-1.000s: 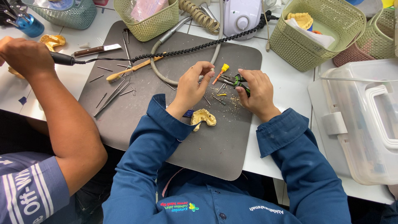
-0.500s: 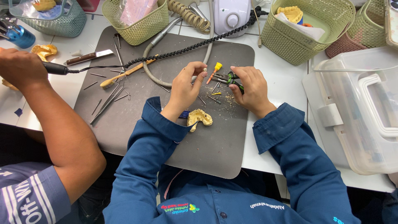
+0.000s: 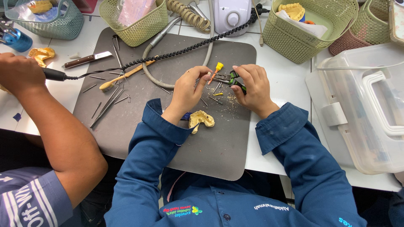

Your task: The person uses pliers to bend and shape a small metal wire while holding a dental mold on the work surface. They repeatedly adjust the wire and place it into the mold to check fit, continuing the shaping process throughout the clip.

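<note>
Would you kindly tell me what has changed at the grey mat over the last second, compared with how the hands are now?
Very little. The left hand and the right hand stay together over the grey work mat, the right one still gripping the green-handled pliers. The yellow plaster tooth cast lies where it was. The co-worker's hand keeps holding the black handpiece. Only the camera view drifted slightly.

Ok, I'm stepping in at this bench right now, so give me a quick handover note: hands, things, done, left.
Left hand: pinching near the pliers' tip.
Right hand: gripping green-handled pliers.
Yellow dental cast: on the grey mat, just below the left wrist.
Done: filings and bits lie scattered under the hands.
Left: the piece between the fingers is too small to make out; cast lies untouched.
Co-worker's hand holds a corded handpiece at the mat's left edge.
</note>
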